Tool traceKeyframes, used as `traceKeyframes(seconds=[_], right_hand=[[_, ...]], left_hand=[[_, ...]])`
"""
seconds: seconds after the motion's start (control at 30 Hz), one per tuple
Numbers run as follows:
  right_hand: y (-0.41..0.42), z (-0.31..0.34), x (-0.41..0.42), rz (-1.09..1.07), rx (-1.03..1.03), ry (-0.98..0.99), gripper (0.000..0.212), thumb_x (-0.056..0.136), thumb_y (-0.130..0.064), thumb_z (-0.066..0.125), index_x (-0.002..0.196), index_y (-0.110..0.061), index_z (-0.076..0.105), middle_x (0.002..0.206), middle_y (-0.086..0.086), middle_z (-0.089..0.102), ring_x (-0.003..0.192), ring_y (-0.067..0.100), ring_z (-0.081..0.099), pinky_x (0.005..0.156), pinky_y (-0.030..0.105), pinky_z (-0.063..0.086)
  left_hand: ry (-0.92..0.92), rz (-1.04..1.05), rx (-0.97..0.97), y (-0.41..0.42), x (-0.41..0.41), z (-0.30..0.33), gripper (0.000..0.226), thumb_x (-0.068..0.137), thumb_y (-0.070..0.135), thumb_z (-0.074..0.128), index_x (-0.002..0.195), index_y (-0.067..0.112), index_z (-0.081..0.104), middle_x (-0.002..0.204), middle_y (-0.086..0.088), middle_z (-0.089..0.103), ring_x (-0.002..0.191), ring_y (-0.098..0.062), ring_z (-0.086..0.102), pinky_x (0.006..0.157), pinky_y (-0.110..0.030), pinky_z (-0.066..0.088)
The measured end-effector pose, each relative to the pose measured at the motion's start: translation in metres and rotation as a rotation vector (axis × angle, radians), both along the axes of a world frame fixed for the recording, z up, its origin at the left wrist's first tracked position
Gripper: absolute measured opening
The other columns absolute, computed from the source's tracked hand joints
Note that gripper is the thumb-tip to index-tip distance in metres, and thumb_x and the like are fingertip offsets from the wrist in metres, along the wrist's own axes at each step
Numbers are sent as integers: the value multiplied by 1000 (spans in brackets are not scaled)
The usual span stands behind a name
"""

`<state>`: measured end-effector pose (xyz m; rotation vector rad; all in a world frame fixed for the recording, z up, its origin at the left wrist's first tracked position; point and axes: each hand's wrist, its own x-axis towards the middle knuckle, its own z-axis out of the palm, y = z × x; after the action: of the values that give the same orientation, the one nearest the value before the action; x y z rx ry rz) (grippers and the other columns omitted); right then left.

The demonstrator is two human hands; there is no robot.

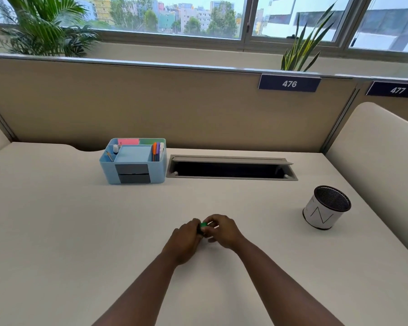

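Note:
Both of my hands meet over the middle of the beige desk (68, 220). Between them is a small object with a green end (204, 224) and a dark part, mostly hidden by my fingers. My left hand (186, 238) grips its dark side with curled fingers. My right hand (222, 229) pinches the green end from the right. What the object is cannot be told.
A light blue desk organiser (133, 172) with pens, sticky notes and two grey drawers stands at the back left. An open cable hatch (229, 169) lies behind the hands. A white mesh-lined cup (325, 208) stands at the right. A beige partition (151, 102) closes the back.

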<state>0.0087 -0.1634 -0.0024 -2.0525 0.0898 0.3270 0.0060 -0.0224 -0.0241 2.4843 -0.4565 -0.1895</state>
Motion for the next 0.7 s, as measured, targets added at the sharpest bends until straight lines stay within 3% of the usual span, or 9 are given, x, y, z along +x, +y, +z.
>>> traceKeyframes(seconds=[0.07,0.13,0.2,0.37,0.47,0.57,0.7], right_hand=[[4,6,2,21,3,-45,17,83,-8,61,98,0,64,88,14,62,72,22,61,57,15,54],[7,11,4,53,-19,-74,18,84,-9,59,97,2,66,87,19,66,76,24,63,69,27,59],[6,12,5,76,-37,-73,17,85,-11,58,93,1,68,92,25,70,77,25,65,82,40,58],[4,17,4,90,-13,-61,20,86,-12,57,91,4,68,91,26,70,81,27,67,88,44,56],[2,22,4,124,27,-45,20,87,-10,55,94,5,67,85,16,66,81,24,64,83,35,58],[-1,25,3,88,122,-9,18,84,-7,60,99,0,67,88,11,64,80,21,63,64,18,58],[-10,24,1,-75,292,38,14,76,-1,65,88,-8,64,82,7,60,72,14,63,58,22,58]], left_hand=[[31,39,-107,-4,-3,1,18,93,23,38,98,9,48,102,-11,60,91,-30,56,80,-43,44],[50,78,-165,-5,-4,1,22,93,27,35,94,8,46,97,-13,61,86,-31,56,77,-46,46],[47,69,-168,-3,-4,1,21,93,28,35,90,9,44,91,-10,61,80,-29,55,69,-41,45],[-22,52,-151,-2,-3,2,16,95,26,38,90,12,44,82,-1,57,72,-22,51,59,-30,34],[-27,64,-169,0,-3,4,19,92,34,38,86,16,43,72,4,55,66,-20,49,54,-26,33],[23,83,-252,1,-2,5,23,91,37,43,82,16,41,61,8,47,58,-15,42,54,-28,31],[69,95,-318,2,-1,1,16,91,24,52,87,13,40,66,10,44,59,-10,40,58,-27,32]])
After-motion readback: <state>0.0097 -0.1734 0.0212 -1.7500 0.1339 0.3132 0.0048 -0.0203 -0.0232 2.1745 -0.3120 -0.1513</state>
